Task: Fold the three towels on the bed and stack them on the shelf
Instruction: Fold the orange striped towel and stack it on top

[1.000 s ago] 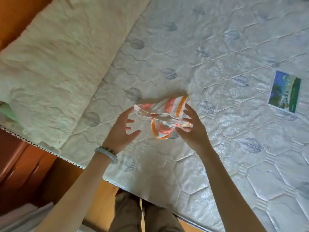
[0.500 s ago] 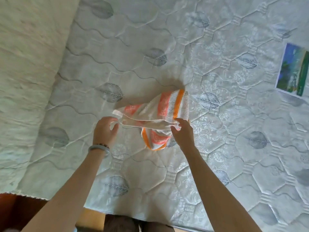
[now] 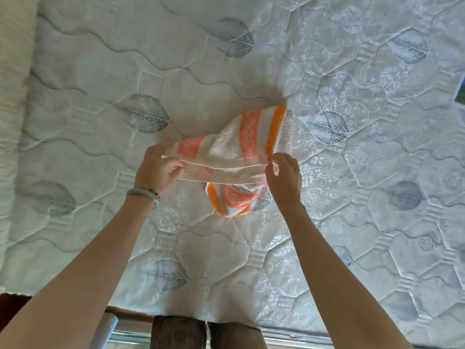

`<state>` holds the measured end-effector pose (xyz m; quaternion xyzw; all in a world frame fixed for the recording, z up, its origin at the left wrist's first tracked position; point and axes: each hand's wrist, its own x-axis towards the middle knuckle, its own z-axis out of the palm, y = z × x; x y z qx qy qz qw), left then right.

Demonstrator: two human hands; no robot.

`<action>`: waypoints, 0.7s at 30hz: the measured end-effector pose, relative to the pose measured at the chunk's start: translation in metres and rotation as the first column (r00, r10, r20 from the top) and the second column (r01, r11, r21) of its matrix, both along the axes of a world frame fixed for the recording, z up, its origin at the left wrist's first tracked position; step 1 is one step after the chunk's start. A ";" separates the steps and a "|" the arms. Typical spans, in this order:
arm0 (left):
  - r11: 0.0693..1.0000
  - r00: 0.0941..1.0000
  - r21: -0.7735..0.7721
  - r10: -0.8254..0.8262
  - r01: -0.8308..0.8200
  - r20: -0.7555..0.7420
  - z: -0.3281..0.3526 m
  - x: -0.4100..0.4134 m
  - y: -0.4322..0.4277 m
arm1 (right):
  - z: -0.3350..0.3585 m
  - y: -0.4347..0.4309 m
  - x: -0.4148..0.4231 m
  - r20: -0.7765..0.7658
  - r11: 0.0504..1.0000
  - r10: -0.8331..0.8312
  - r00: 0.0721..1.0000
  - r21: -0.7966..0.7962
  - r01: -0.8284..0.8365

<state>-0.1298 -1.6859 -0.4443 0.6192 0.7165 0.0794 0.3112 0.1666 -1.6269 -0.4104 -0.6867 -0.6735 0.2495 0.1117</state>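
Towel (image 3: 234, 144), cream with orange and coral stripes, is lying partly bunched on the bed (image 3: 352, 222) near the middle of the view, and we are holding its near edge pulled taut between both hands. We are closing the left hand (image 3: 157, 170) around the left corner of that edge, fingers curled over the cloth. We are pinching the right corner with the right hand (image 3: 285, 176), thumb and fingertips pressed together on the fabric. A loose fold of the towel is hanging below the stretched edge, between the two wrists; whether it is touching the quilted mattress we cannot tell. We are wearing a pale bangle (image 3: 144, 193) on the left wrist. A printed card (image 3: 460, 94) is lying at the right border, well apart from the towel.
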 end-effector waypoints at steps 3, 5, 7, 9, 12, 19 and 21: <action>0.998 0.999 -0.036 -0.049 0.050 0.022 0.004 0.007 0.005 | 0.010 0.015 0.021 -0.044 0.990 0.005 0.999 0.141 0.001; 0.995 0.994 -0.012 -0.103 0.103 0.029 0.006 0.012 0.005 | 0.013 0.020 0.035 -0.065 0.980 0.007 0.998 0.198 0.006; 0.987 0.988 0.053 -0.153 0.152 0.000 0.007 0.018 0.002 | 0.010 0.020 0.047 -0.048 0.975 0.000 0.999 0.221 0.010; 0.980 0.983 0.078 -0.181 0.182 -0.021 0.008 0.024 -0.002 | 0.000 0.014 0.056 -0.017 0.978 0.008 1.000 0.208 -0.004; 0.973 0.970 -0.027 -0.231 0.230 -0.078 0.007 0.034 -0.011 | -0.019 -0.007 0.056 0.008 0.993 0.063 0.998 0.096 -0.063; 0.982 0.963 0.057 -0.166 0.182 -0.214 0.006 0.046 -0.015 | -0.044 -0.020 0.044 0.090 0.987 0.153 0.984 -0.069 -0.147; 0.979 0.959 0.079 -0.167 0.189 -0.228 0.007 0.045 -0.014 | -0.042 -0.017 0.046 0.120 0.983 0.178 0.977 -0.074 -0.170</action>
